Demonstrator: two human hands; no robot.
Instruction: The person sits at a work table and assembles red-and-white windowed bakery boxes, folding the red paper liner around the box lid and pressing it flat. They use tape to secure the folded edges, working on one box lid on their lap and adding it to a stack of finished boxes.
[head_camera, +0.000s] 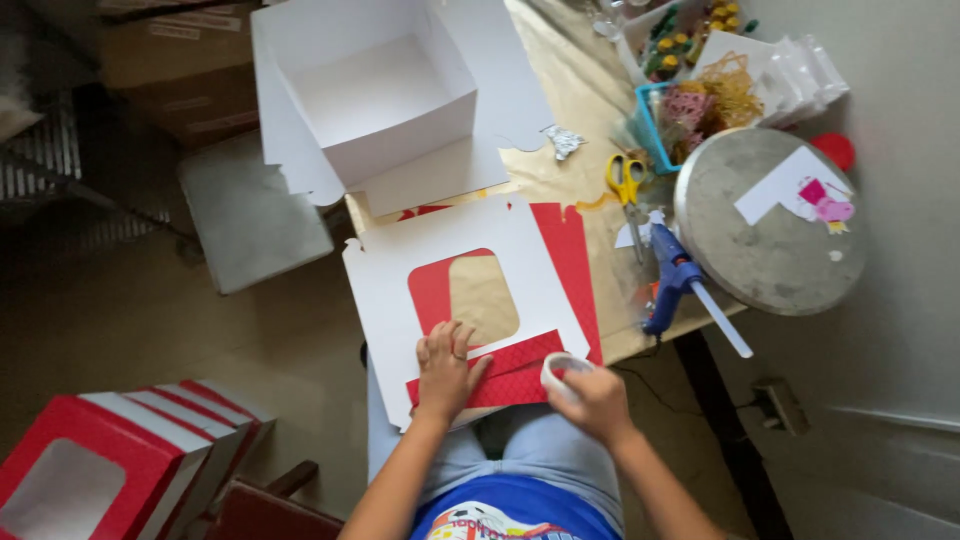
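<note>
- Fingers of the left hand lay spread, pressing the red strip on the white windowed card at the tabletop edge; the strip could have slipped crooked.
- Right hand fingers were clamped on the tape roll; tape might have stuck early.

Yellow-handled scissors and blue glue gun lie beside a round metal plate; an open white box stands behind; red window boxes stacked below left.
</note>
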